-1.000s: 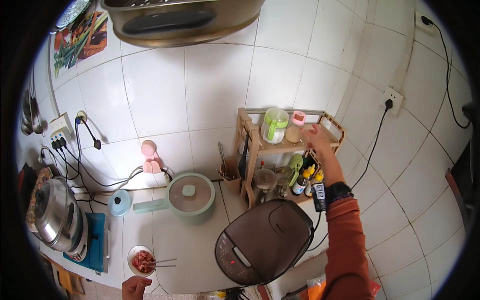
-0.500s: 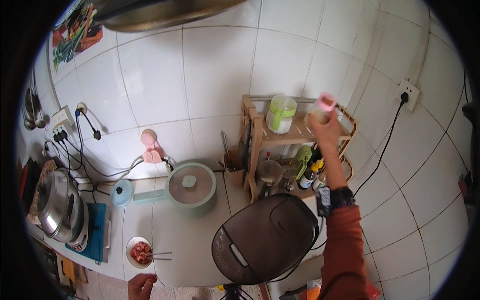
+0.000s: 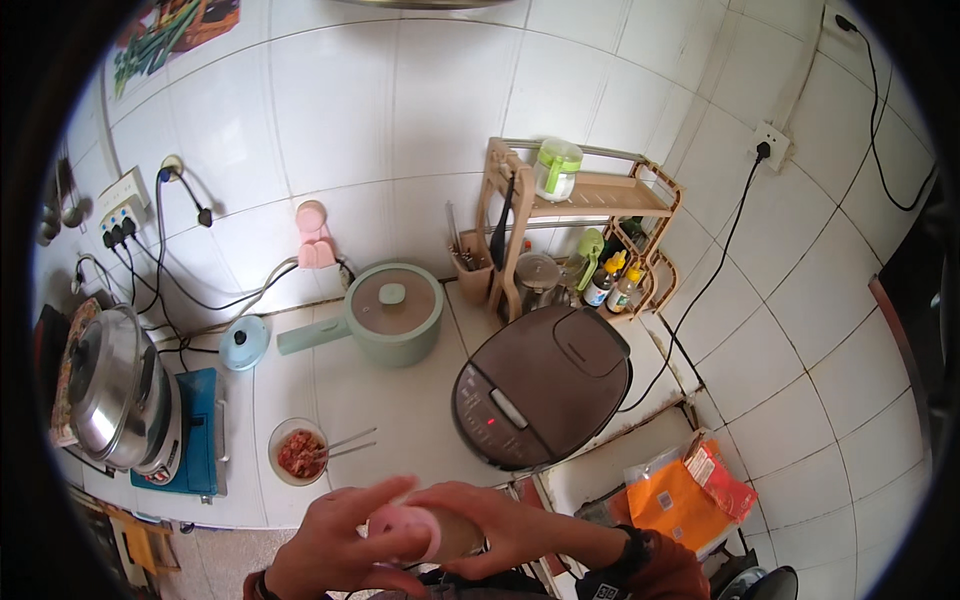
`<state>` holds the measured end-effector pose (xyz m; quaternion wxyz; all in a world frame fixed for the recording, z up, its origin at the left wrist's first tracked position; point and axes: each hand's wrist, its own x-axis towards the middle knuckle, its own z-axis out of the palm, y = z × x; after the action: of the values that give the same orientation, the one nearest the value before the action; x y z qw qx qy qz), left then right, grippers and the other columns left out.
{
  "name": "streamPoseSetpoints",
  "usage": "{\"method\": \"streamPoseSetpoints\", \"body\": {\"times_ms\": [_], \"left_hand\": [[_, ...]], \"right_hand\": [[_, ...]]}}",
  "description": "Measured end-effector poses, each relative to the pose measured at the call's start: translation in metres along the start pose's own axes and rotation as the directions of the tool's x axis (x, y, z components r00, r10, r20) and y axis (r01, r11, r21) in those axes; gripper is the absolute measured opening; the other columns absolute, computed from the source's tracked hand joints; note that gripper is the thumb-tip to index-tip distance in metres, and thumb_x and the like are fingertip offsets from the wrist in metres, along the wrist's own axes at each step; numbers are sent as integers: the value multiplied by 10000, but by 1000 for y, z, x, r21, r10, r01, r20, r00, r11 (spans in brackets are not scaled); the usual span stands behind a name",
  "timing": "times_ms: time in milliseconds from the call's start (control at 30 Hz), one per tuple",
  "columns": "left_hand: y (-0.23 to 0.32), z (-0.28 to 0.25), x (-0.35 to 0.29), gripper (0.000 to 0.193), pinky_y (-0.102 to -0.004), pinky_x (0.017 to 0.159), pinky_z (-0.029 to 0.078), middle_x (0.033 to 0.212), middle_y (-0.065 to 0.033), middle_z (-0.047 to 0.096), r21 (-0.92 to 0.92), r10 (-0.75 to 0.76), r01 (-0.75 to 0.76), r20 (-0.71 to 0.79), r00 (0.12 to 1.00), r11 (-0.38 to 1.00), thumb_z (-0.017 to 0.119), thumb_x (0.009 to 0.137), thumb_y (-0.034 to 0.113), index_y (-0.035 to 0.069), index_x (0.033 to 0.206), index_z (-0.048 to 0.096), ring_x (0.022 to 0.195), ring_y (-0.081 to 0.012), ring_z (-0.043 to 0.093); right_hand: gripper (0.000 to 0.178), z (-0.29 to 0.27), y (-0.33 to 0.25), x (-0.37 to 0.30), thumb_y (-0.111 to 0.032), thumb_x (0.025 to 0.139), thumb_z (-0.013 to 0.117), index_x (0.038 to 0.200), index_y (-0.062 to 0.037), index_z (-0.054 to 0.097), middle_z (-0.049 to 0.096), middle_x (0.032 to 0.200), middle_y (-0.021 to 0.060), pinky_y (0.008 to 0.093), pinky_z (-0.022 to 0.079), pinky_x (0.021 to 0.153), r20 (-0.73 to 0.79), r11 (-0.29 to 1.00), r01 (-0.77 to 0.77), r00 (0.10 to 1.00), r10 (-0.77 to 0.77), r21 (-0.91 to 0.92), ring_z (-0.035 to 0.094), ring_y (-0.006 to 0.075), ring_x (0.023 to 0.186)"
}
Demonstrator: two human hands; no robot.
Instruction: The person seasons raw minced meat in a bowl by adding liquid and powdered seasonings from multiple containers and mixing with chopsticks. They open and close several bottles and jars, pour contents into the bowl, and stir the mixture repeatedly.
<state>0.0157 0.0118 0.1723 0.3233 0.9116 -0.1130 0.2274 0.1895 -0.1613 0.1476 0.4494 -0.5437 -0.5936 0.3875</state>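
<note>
Both our hands close on a pink-lidded jar

We grip a small jar (image 3: 458, 538) low at the near edge of the surface (image 3: 400, 400): our right hand (image 3: 515, 530) wraps its body, while our left hand (image 3: 335, 540) has its fingers around the pink lid (image 3: 412, 520). The jar lies tipped between the two hands, lid toward the left one; something pale brown shows dimly through its wall.

Just beyond our left hand sits a bowl (image 3: 276, 455) of reddish minced meat (image 3: 301, 454), with two thin metal sticks (image 3: 350, 441) leaning out to the right. Farther beyond stands a pale green pot (image 3: 400, 350), lid on, its contents unclear to us. Well left of that hand, a blue stove (image 3: 205, 430) is beside a lidded steel pot (image 3: 125, 390) whose inside we cannot see.

Ahead of our right hand, a brown rice cooker (image 3: 545, 390), closed, stands between it and the rack (image 3: 610, 197), which carries a green-lidded container (image 3: 557, 170) of white contents above and yellow-capped bottles (image 3: 603, 280) below. To this hand's right lies an orange bag (image 3: 680, 495).
</note>
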Motion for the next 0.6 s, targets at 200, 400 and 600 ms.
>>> {"method": "streamPoseSetpoints", "body": {"times_ms": [200,400,600], "left_hand": [[0,-40,-49,322,-298,590,528,984,-63,638,68,13,-19,85,996,998,747,788,427,165,958,669,675,-210,644],[-6,-46,-116,412,-350,588,531,1009,-107,599,152,-409,429,-150,900,890,710,839,303,84,1162,577,693,-259,649],[-22,-75,-160,596,-369,817,535,1273,-173,496,-98,-455,456,29,890,885,737,833,199,109,1356,465,1016,-326,623]], "right_hand": [[749,76,9,32,-224,740,752,1376,-22,412,547,1230,183,374,436,968,76,997,-4,997,-2,75,548,310,1144],[702,137,19,78,-225,770,764,1359,-33,434,524,1228,194,408,455,961,-109,981,29,993,-51,-194,543,359,1127],[680,153,22,111,-149,726,770,1330,-47,475,545,1237,168,406,477,943,-40,992,-7,999,2,-126,572,345,1116]]}}
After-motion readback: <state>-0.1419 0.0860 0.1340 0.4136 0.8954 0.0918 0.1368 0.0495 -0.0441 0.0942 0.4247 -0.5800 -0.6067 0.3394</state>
